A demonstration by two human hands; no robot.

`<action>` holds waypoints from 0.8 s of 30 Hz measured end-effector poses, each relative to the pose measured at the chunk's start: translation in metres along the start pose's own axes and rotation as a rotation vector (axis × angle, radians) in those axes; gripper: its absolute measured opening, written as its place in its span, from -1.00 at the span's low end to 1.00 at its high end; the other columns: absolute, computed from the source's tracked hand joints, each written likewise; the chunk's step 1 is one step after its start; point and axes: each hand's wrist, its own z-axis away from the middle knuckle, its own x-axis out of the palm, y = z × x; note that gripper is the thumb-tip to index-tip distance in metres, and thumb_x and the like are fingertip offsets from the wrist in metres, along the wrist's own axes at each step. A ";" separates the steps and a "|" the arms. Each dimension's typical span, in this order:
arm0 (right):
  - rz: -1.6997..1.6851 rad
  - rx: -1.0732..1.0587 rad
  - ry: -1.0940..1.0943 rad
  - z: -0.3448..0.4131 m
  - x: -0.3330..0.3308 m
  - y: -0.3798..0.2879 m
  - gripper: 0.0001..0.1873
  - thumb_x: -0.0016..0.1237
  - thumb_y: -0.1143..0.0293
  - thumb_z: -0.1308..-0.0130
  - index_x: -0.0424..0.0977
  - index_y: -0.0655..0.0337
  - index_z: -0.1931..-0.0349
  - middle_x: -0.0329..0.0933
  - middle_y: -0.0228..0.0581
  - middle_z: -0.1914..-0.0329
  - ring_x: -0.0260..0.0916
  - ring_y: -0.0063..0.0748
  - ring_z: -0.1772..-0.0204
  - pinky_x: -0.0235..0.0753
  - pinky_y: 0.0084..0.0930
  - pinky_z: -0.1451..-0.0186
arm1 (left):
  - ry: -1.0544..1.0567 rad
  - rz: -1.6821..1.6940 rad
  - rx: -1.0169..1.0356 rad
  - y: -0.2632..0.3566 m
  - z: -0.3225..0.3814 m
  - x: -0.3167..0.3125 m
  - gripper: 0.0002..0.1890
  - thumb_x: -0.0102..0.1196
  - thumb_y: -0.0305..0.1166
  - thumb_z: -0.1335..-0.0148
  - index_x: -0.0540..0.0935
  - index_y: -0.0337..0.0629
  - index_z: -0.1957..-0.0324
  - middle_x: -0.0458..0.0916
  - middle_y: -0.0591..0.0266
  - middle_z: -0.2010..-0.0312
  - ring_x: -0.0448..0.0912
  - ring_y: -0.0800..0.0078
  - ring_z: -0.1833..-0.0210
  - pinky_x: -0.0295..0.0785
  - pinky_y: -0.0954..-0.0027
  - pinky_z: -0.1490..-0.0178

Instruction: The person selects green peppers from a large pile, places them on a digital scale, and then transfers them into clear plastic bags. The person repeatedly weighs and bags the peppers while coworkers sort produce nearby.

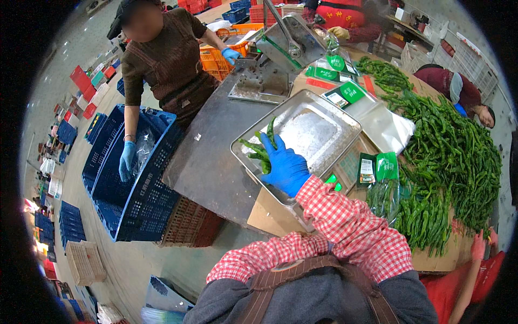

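My right hand (285, 168), in a blue glove, grips several long green peppers (259, 152) at the left side of a shallow metal tray (323, 129). The peppers stick out past my fingers to the left and top. Most of the tray's worn bottom is bare. Beneath its near edge, the green lit display (334, 182) of what looks like a weighing scale shows. My left forearm, in a red checked sleeve (267, 257), bends in front of my body. The left hand is hidden behind the right sleeve.
A large heap of green peppers (449, 162) covers the table's right side. Printed plastic bags (386, 125) and a filled bag (382, 198) lie beside the tray. A metal lever machine (279, 60) stands beyond. At left, a co-worker (170, 60) reaches into a blue crate (121, 190).
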 end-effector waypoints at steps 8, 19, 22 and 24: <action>0.059 0.047 0.017 -0.011 0.002 0.013 -0.14 0.05 0.13 0.15 -0.11 -0.10 -0.20 0.11 0.10 -0.07 0.35 -0.02 0.20 0.41 -0.21 0.24 | -0.016 0.017 0.044 -0.005 0.005 -0.004 -0.76 -0.17 -0.35 -0.09 0.51 -0.18 0.24 0.48 -0.01 0.22 0.47 0.13 0.21 0.37 0.27 0.15; -0.084 -0.081 -0.078 -0.013 -0.004 0.030 -0.14 -0.01 0.12 0.07 -0.18 0.05 -0.21 0.33 0.08 0.37 0.37 0.01 0.33 0.38 -0.20 0.31 | -0.083 0.022 0.157 -0.019 0.008 -0.009 -0.75 -0.17 -0.35 -0.10 0.50 -0.18 0.22 0.47 -0.01 0.20 0.47 0.14 0.20 0.36 0.27 0.14; -0.170 -0.104 -0.007 -0.002 -0.009 0.037 -0.20 -0.02 0.23 0.06 -0.13 0.04 -0.20 0.33 0.08 0.31 0.36 0.02 0.27 0.38 -0.22 0.26 | -0.108 0.000 0.190 -0.022 0.009 -0.014 -0.75 -0.18 -0.36 -0.10 0.50 -0.18 0.22 0.47 -0.01 0.19 0.47 0.14 0.19 0.36 0.28 0.13; -0.642 -0.117 0.138 0.011 -0.021 0.051 -0.15 0.08 0.31 0.13 -0.10 0.10 -0.19 0.33 0.00 0.14 0.37 -0.18 0.15 0.37 -0.36 0.13 | -0.137 -0.068 0.230 -0.022 0.013 -0.019 -0.75 -0.18 -0.36 -0.10 0.50 -0.18 0.22 0.47 -0.01 0.19 0.47 0.14 0.19 0.36 0.28 0.13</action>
